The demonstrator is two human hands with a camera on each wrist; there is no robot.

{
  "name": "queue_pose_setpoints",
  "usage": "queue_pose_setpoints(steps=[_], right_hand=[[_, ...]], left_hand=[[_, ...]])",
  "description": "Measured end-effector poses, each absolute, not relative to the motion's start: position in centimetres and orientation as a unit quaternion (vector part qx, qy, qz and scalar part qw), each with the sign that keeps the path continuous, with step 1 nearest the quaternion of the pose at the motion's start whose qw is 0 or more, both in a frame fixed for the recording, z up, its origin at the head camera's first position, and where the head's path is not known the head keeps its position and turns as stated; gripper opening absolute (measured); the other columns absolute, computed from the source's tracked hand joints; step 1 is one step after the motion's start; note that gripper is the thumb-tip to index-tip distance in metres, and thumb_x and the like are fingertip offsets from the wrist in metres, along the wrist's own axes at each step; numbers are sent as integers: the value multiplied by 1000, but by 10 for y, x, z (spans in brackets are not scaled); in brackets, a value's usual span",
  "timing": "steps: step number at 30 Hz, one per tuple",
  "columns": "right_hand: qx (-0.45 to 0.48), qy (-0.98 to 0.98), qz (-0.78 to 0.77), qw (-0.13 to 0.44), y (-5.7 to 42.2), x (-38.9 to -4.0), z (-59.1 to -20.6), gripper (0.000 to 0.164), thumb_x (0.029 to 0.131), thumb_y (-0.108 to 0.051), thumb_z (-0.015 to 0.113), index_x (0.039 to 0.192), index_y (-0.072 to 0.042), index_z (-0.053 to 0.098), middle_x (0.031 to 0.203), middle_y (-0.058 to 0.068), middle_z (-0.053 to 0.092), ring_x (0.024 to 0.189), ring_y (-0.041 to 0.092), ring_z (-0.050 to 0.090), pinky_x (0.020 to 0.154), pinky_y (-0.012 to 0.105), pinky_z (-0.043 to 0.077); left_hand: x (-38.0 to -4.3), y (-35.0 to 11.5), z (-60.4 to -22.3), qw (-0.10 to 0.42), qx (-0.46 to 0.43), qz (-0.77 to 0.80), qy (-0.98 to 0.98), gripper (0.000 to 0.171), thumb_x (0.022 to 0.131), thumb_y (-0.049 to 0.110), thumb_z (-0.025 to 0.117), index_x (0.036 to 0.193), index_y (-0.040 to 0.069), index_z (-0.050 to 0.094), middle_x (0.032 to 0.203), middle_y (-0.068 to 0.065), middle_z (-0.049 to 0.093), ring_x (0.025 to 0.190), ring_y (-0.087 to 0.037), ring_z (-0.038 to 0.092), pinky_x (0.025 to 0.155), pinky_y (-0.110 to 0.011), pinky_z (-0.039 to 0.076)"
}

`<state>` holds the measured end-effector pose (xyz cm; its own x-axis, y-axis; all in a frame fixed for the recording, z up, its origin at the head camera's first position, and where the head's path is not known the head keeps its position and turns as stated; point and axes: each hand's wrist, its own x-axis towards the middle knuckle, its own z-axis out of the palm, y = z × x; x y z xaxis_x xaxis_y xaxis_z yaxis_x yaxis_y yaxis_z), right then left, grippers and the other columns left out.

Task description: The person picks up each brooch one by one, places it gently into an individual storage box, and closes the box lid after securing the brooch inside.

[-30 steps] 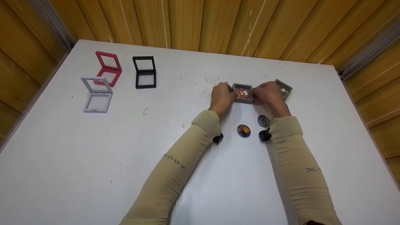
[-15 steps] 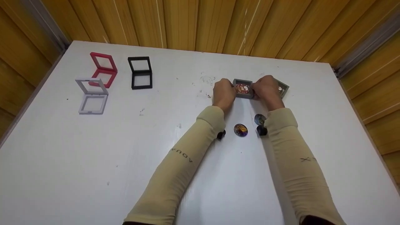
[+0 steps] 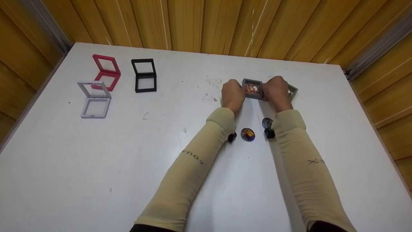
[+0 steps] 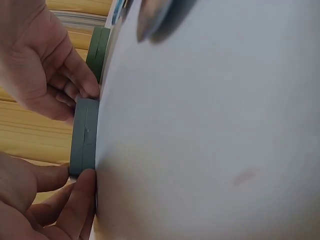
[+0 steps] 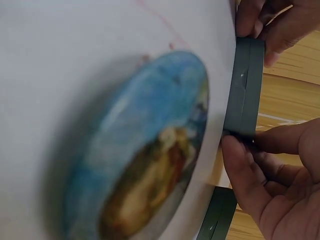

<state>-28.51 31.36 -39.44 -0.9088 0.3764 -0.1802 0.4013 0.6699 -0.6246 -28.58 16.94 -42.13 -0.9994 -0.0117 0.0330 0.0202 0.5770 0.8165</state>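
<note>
A small grey display frame [image 3: 254, 96], folded together, has a round red-and-white badge [image 3: 252, 88] showing inside its window. My left hand [image 3: 233, 96] pinches the frame's left end between thumb and fingers. At the opposite end, my right hand [image 3: 276, 91] pinches it the same way, as the right wrist view shows. The frame's grey side [image 4: 84, 137] stands right at the table surface in the left wrist view. Behind my right hand, a second grey frame [image 3: 293, 91] is partly hidden. Nearer me lie a purple-and-yellow round badge [image 3: 248, 134] and a blue round badge [image 5: 145, 140].
Three unfolded frames stand at the left of the white table [image 3: 96, 154]: a red one [image 3: 116, 76], a black one [image 3: 154, 84] and a white one [image 3: 84, 111]. A ribbed wood-look wall [image 3: 186, 25] rises behind the far edge.
Both hands have shifted the grey frame slightly to the right and toward the far edge, keeping their grip. The view has also moved a little; the other frames and badges stay put.
</note>
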Motion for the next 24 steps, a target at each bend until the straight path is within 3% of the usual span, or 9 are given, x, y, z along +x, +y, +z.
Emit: queue_pose_setpoints(steps=[7,14,24], right_hand=[[220,902,-369,32,316,-282,-395,24,92,-13,55,97,6,69,68,7,64,55,11,59,47,21,47],[222,896,-382,46,313,-278,-388,28,95,-19,53,102,5,67,80,10,66,63,14,63,58,26,53],[201,909,-360,56,311,-264,-385,31,94,-18,55,108,8,65,88,16,66,68,17,64,53,23,48]], left_hand=[[-286,167,-424,14,-5,-478,-878,14,90,14,66,84,4,74,79,-4,71,68,-11,62,58,-24,48],[-286,159,-421,-1,-2,-514,-858,17,90,19,67,87,4,75,83,-4,71,73,-13,64,63,-25,51],[-284,148,-416,-42,-3,-520,-853,20,86,23,70,87,3,74,85,-6,71,73,-16,64,65,-26,52]])
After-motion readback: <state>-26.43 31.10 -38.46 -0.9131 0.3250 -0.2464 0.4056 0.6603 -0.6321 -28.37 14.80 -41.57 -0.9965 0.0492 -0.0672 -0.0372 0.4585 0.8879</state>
